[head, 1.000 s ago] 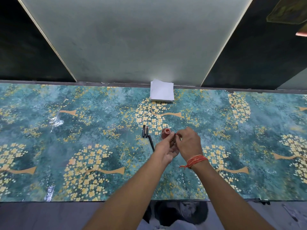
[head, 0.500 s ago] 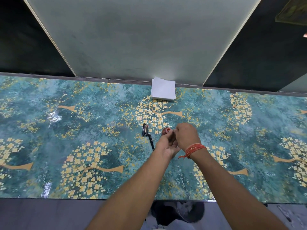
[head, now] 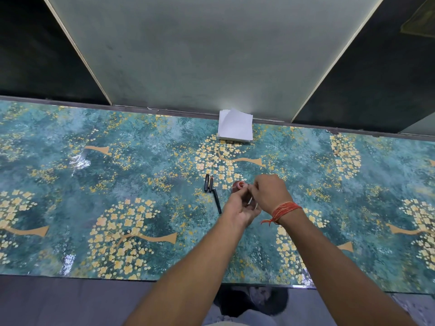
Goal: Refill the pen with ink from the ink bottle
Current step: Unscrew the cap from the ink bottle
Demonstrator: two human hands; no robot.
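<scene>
From the head camera, both your hands are bunched together mid-desk, just past the flower clump. Your left hand [head: 240, 205] is palm-up with the fingers curled, and your right hand [head: 268, 194] is fisted with the fingertips meeting the left ones. They look like they're pinching something small between them, but it's hidden by your knuckles, so I can't tell what it is. My guess is a pen part or the bottle's dropper.

The ink bottle [head: 239, 185], the reddish thing with its mouth showing, sits on the desk [head: 117, 184] touching or just behind your left fingertips. It's too hidden to say if it's capped. To its left are two short dark pen pieces [head: 209, 182] lying side by side, and a longer black pen barrel [head: 217, 200] angled back toward you, just beside your left hand.

Tips for this step, going by the setup:
- Keep whatever you're working on low and right over the bottle, so drips land there and not on that glossy desk.
- Your left wrist is close to the barrel. One nudge and it rolls, so watch that.
- Steady the bottle, since it looks small and light enough to tip.
- The white paper stack [head: 235, 124] at the far edge is well apart from your hands. I'd pull a sheet closer for wiping.
</scene>
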